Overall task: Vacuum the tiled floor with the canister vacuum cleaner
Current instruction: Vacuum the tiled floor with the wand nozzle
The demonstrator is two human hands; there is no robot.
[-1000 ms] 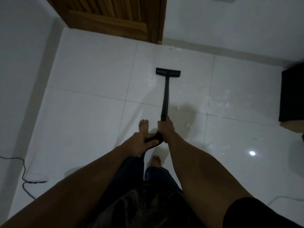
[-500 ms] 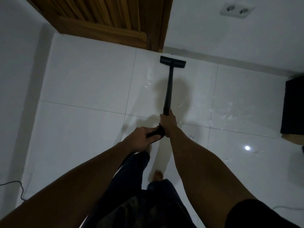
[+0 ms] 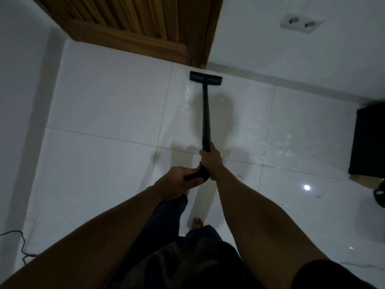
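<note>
- Both hands hold the vacuum: the left hand (image 3: 177,180) curls round the curved black plastic handle (image 3: 196,175), and the right hand (image 3: 211,161) wraps round the long black wand tube (image 3: 206,115) just ahead.
- The flat black floor head (image 3: 205,78) rests on the glossy white tiled floor (image 3: 104,105), close to the brown slatted wooden door (image 3: 135,24).
- White crumbs (image 3: 277,147) lie scattered to the right of the wand, near a black box (image 3: 368,142).

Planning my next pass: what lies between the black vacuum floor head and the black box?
Scattered white debris on glossy white floor tiles, per the head view.
</note>
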